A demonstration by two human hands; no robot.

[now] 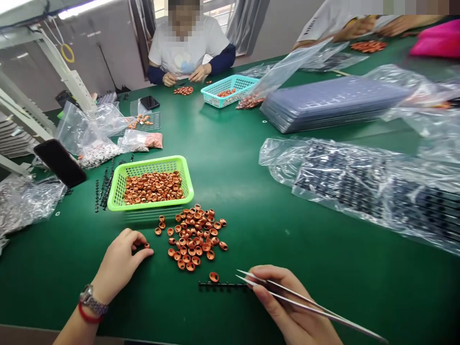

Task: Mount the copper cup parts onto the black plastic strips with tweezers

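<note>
My left hand (124, 258) pinches a small copper-coloured ring-like part (146, 245) between thumb and forefinger, left of a loose pile of similar parts (194, 235). In my right hand (283, 302) is a pair of metal tweezers (309, 304), its two tips apart with nothing between them. Just left of the tips lies a thin black strip with short pegs (223, 285); its right end is hidden behind my right fingers. One copper-coloured part (214, 277) sits at the strip's upper edge. Beyond the pile stands a light green basket (151, 207) holding many more such parts.
Black strips (104, 187) lie left of the basket, near a phone (59, 163) and plastic bags (97, 129). To the right are bagged black strips (366, 187) and stacked clear trays (330, 103). A co-worker (189, 48) sits across the green table by a turquoise basket (230, 79).
</note>
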